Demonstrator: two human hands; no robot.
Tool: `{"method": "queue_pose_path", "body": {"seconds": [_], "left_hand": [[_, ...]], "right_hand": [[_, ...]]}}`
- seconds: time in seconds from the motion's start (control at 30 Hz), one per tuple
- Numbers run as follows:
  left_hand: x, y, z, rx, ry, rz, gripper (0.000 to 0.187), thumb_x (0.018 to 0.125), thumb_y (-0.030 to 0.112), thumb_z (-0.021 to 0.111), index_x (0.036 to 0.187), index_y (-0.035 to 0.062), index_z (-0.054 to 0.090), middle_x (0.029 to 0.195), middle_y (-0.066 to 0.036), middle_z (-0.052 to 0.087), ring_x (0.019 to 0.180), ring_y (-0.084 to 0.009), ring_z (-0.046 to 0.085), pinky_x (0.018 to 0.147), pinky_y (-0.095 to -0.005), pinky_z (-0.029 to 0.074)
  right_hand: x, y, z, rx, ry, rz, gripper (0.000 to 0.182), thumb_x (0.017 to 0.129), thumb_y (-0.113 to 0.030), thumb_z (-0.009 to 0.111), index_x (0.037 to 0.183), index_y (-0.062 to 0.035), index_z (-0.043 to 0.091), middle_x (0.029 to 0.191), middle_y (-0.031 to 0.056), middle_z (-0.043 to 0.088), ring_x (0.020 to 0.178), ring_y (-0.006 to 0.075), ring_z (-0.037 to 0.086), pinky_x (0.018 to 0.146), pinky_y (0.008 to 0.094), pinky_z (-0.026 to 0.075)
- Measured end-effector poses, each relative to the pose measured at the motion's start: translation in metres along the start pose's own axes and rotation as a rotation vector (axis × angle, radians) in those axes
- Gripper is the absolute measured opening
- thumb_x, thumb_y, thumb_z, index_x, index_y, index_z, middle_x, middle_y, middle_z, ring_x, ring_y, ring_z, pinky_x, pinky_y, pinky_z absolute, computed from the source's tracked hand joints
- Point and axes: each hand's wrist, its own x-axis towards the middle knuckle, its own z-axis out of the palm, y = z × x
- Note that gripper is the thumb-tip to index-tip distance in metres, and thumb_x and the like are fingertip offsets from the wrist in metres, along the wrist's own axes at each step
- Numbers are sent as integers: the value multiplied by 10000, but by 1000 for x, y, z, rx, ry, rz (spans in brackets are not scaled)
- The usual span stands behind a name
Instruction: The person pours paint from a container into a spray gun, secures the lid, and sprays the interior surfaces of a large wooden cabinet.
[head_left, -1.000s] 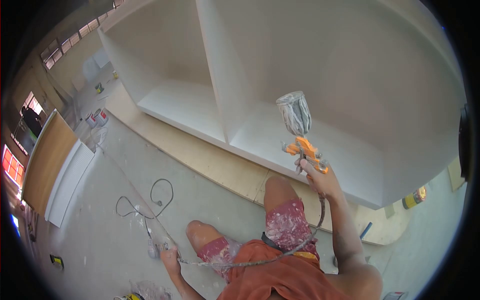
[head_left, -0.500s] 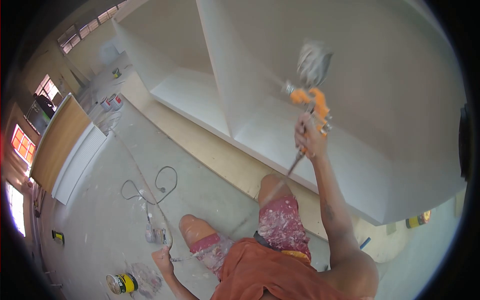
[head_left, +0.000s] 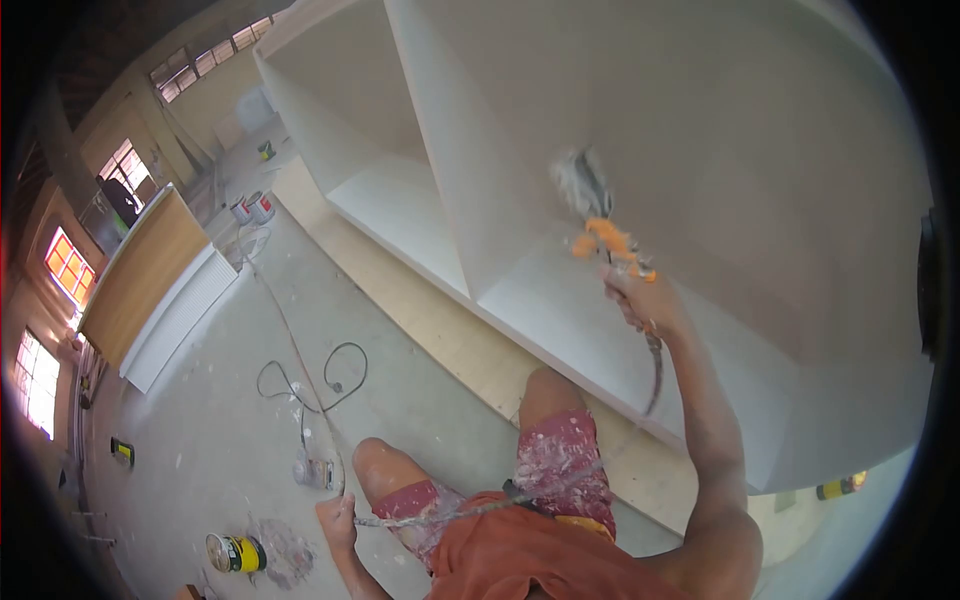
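My right hand (head_left: 642,298) is wrapped round the handle of an orange spray gun (head_left: 612,238), blurred by motion. The gun's paint-smeared cup (head_left: 582,184) is at its far end, in front of the white cabinet's (head_left: 432,150) open compartment. A paint-stained hose (head_left: 655,375) hangs from the handle. My left hand (head_left: 338,520) is closed on the hose at the lower left, beside my knee. From there the hose (head_left: 450,517) crosses my lap, and another stretch (head_left: 287,325) runs away over the floor.
A corded power tool (head_left: 313,472) lies near my left hand, its black cable (head_left: 345,378) looped on the floor. A yellow-black can (head_left: 238,553) stands lower left. Paint cans (head_left: 258,207) and a wood-faced counter (head_left: 150,280) are farther back. A plywood base (head_left: 400,310) runs under the cabinet.
My right hand has swung the spray gun lower, its cup now farther left. The hose below it hangs to the right and crosses my lap. My left hand still grips the hose. The view has shifted slightly.
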Motion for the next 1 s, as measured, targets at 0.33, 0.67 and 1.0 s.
{"method": "queue_pose_path", "body": {"seconds": [0.33, 0.67, 1.0], "left_hand": [[22, 37, 29, 84, -94, 77, 529, 922, 246, 626, 541, -12, 366, 476, -87, 311, 423, -197, 281, 473, -386, 226], [23, 42, 31, 55, -59, 169, 503, 922, 187, 624, 544, -12, 360, 476, -76, 306, 418, -192, 283, 470, -378, 223], [25, 75, 61, 48, -168, 212, 468, 895, 172, 634, 533, -17, 406, 469, -103, 357, 407, -229, 341, 462, -387, 257]], "right_hand": [[73, -21, 7, 351, 73, -264, 305, 967, -386, 626, 878, -115, 519, 681, -28, 472, 451, 45, 363, 397, 240, 280], [70, -10, -29, 65, 73, -180, 286, 952, -348, 640, 826, -123, 516, 652, -29, 481, 415, 61, 365, 369, 243, 286], [62, -20, -30, 50, 91, -86, 268, 959, -325, 616, 814, -128, 507, 627, -40, 475, 414, 57, 379, 375, 249, 318]]}}
